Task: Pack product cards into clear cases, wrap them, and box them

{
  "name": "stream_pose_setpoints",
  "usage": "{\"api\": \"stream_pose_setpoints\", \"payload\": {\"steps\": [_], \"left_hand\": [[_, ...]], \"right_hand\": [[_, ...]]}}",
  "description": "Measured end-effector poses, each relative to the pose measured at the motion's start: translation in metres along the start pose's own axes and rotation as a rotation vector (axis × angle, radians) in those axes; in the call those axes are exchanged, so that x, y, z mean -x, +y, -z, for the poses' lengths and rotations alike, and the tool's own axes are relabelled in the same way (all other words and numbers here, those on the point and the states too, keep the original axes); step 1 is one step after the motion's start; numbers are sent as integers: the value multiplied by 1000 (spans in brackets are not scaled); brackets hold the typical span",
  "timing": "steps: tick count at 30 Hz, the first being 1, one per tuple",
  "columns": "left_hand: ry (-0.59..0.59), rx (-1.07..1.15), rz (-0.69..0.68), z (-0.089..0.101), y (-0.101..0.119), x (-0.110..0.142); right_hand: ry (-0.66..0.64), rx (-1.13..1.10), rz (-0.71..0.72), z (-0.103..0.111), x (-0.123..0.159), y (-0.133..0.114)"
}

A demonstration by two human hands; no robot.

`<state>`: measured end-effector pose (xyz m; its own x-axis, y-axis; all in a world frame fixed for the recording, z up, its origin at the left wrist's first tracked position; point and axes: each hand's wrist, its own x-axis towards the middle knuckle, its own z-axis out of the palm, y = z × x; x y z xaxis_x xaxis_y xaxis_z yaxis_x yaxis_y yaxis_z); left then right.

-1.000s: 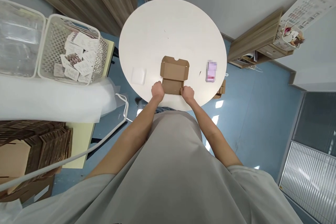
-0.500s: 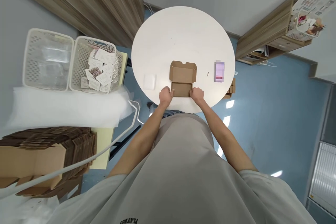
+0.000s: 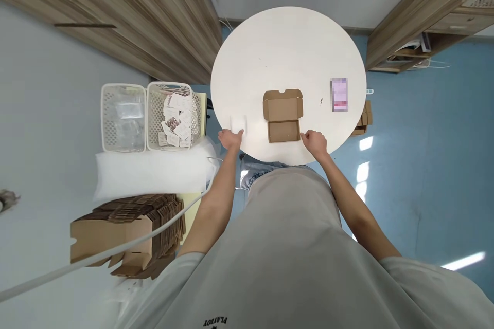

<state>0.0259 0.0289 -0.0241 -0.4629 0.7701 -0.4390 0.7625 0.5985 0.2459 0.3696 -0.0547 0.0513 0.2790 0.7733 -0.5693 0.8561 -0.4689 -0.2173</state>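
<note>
A small brown cardboard box (image 3: 283, 131) stands on the white round table (image 3: 293, 46), its lid raised and tilted back, its inside showing bare cardboard. My right hand (image 3: 315, 144) is closed at the box's right side, thumb and finger at the edge. At the table's left rim my left hand (image 3: 230, 140) reaches to a thin white square sheet or pouch (image 3: 238, 123). The left thumb and fingers are spread at its near edge. To the right of the box lies a pink and purple packet (image 3: 339, 95), blurred out.
Left of the table stand a basket of white cards (image 3: 177, 121), a basket of clear bags (image 3: 123, 118), a white foam roll (image 3: 154, 172) and stacked flat cardboard boxes (image 3: 154, 226). A white tube (image 3: 154, 231) crosses in front of them. A wooden cabinet (image 3: 420, 15) stands at the right.
My left hand has let go of the box's left side and moved left to the white sheet. My right hand stays at the box's right side. The view has shifted left.
</note>
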Motion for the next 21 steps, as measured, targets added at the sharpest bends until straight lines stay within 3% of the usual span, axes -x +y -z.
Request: {"api": "stream_pose_setpoints", "payload": {"steps": [3, 8, 14, 18, 21], "left_hand": [[56, 39, -1, -4, 7, 6], [50, 245, -12, -7, 13, 16], [31, 453, -179, 10, 4, 49], [-103, 632, -363, 26, 4, 88], [-233, 644, -450, 35, 14, 111]], "right_hand": [[14, -32, -4, 4, 6, -1], [41, -89, 8, 14, 8, -2], [56, -247, 105, 31, 9, -14], [-19, -486, 287, 43, 14, -34], [-118, -609, 396, 46, 15, -49]]}}
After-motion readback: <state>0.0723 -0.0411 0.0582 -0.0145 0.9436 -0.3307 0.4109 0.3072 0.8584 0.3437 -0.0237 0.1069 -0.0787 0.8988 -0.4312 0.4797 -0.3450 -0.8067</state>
